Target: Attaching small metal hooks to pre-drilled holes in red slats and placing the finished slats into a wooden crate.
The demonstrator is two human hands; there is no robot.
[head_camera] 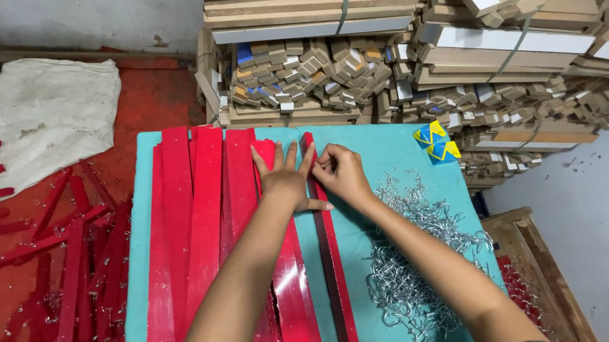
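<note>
Both forearms enter from the bottom edge, cut off above the elbow, and the right hand [342, 174] has its fingertips curled out of sight against the red strip [328, 248], so what they pinch there cannot be told; the fingers are bunched narrow at the strip's far end. The left hand [285, 181] lies flat, fingers spread wide, palm down across the wider red slats and touching the strip with its thumb side. The strip is a long, narrow, glossy bar, darker along its right face, running from near the table's far edge to the bottom of the view, where it is cut off. It lies on the teal table top [389, 158], just right of the red slats [201, 228], which are flat, lacquered boards laid side by side, shiny enough to throw a white glare near the bottom; their near ends are also out of frame. To the right of the strip lies a tangled heap of metal hooks [414, 256], silvery bent wire, individual shapes hard to separate. A small folded blue and yellow packet [436, 142] lies near the far right corner. Beyond the table stand strapped bundles of wooden mouldings [397, 71], pale cut ends showing. On the red floor at left lie scattered red sticks [75, 265] and a dirty white sack [47, 114], partly cropped
</note>
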